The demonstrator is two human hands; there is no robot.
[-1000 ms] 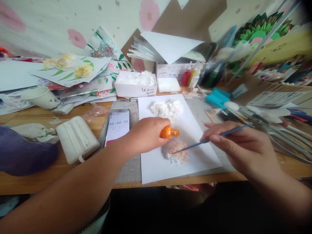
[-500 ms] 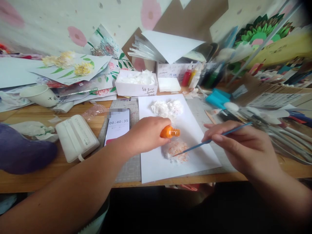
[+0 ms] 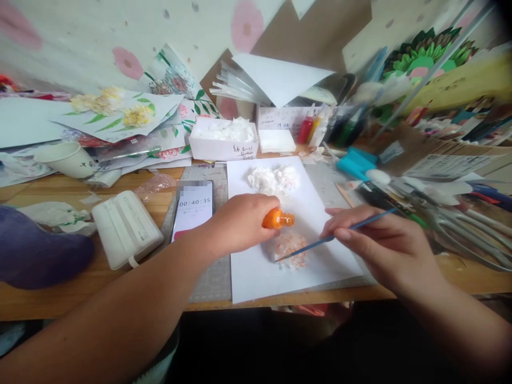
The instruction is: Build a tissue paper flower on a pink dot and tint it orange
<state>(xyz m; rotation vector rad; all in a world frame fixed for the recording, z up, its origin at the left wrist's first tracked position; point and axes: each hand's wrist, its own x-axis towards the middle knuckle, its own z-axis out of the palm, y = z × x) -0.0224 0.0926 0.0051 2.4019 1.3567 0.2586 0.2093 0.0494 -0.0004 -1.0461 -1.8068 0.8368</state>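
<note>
My left hand (image 3: 248, 220) is wrapped round a small orange paint bottle (image 3: 279, 218), which lies tilted with its open neck toward the right. In a pinch, my right hand (image 3: 372, 240) holds a thin blue paintbrush (image 3: 320, 241). The brush tip rests at the lower left of a crumpled white tissue flower (image 3: 291, 250) speckled with orange. Under it lies a white sheet of paper (image 3: 256, 280). Two plain white crumpled tissue clumps (image 3: 274, 180) sit higher on the same sheet.
Left of the sheet a phone (image 3: 194, 205) shows a timer, beside a white power bank (image 3: 127, 229). Behind stand a tissue-filled box (image 3: 224, 140) and paint bottles (image 3: 314, 128). Scissors (image 3: 468, 226) and other tools crowd the right. A paper cup (image 3: 66, 159) is at left.
My right hand has shifted left with the paintbrush, and its tip has moved to the lower left edge of the tissue flower. My left hand stays almost where it was with the bottle.
</note>
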